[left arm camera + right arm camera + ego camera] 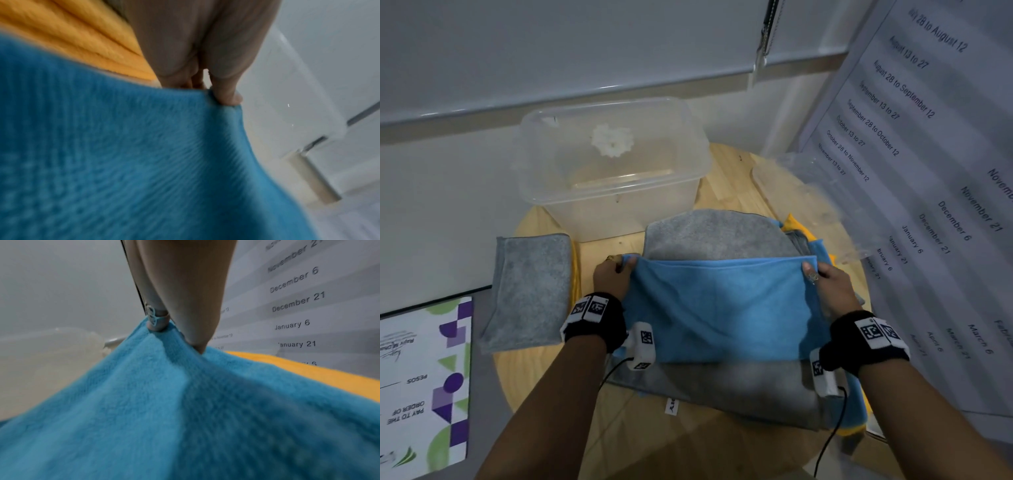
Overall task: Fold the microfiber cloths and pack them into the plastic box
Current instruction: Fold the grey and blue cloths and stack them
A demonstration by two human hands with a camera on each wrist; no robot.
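Left hand [612, 274] and right hand [828, 279] each pinch a far corner of a blue cloth [722, 308], its edge stretched between them above a cloth pile on the round table [544, 387]. Beyond stands the plastic box [613, 164], and a folded grey cloth [530, 291] overhangs the table's left edge.

I see my left hand [197, 48] from close behind, coming down from the top of the picture. My thumb [225, 95] and fingers pinch the top corner of a blue cloth [123, 154]. The blue cloth is fuzzy and fills most of the bottom and left side. It hangs down from the corner I hold. Behind it, at the top left, I see an orange cloth [82, 43] with soft folds in it. The orange cloth sits right next to my hand. On the right there is a pale wall [329, 48]. Everything looks a bit blurry.
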